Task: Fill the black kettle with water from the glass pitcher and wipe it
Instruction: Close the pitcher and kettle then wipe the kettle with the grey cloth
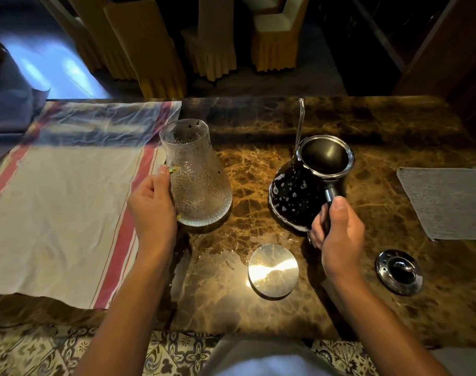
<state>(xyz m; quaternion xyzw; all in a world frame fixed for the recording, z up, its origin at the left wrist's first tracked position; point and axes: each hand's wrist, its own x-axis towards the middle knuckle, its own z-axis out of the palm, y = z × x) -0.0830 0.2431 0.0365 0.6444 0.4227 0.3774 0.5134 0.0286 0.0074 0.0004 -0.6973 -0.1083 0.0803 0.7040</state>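
Note:
A textured glass pitcher (pixel 196 180) stands upright on the brown marble table (pixel 258 308), left of centre. My left hand (pixel 151 210) is closed around its handle. To the right sits the black kettle (pixel 302 191), lid off, its open chrome rim facing up and its thin spout pointing away. White spots or droplets dot the kettle's side. My right hand (pixel 337 226) grips the kettle's black handle. The kettle's lid (pixel 399 271) lies on the table at the right. A grey wiping cloth (pixel 446 202) lies flat at the far right.
A round shiny metal disc (pixel 272 270) lies near the table's front edge between my arms. A white cloth with red stripes (pixel 63 202) covers the table's left part. Covered chairs (pixel 212 39) stand beyond the far edge. Water glistens on the marble near the pitcher.

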